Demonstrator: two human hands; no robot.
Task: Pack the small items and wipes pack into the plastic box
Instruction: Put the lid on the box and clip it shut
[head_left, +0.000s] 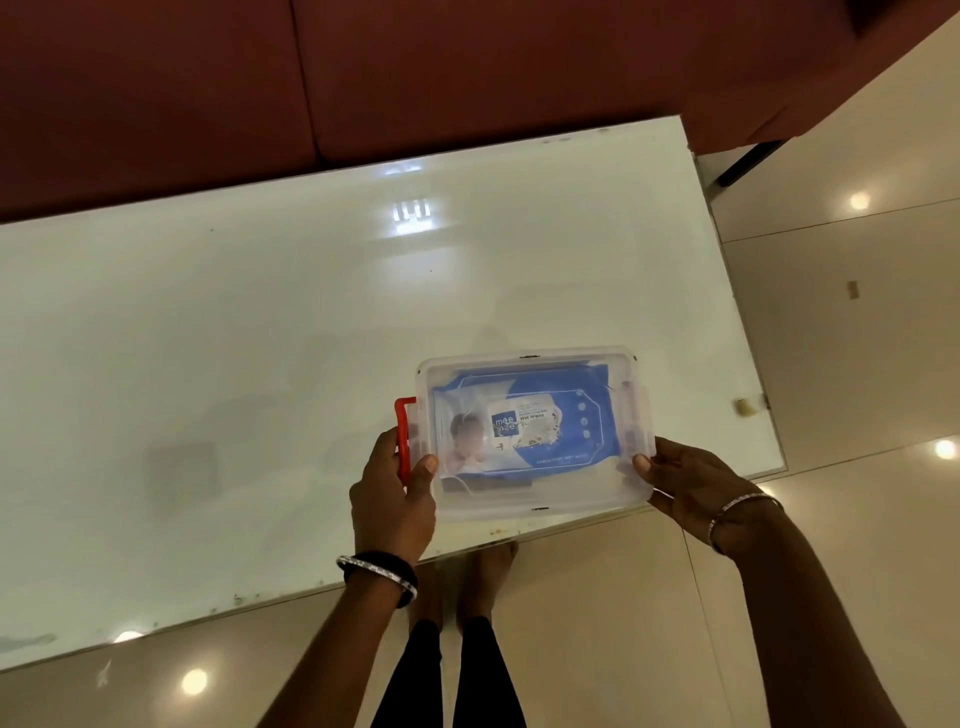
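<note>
Already lidded w/ the wipes pack (524, 428) inside, the plastic box (535, 506) lay long axis left-right betw. 2 hands, left hand (392, 499) and right hand (691, 480) each clasping 1 end at the table (208, 338) edge.

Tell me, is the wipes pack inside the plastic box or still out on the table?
Inside. The blue wipes pack shows through the clear lid of the plastic box, which the left hand and right hand hold.

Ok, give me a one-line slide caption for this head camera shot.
Both hands, left and right, hold the lidded plastic box with the wipes pack inside at the white table's near edge.
</note>
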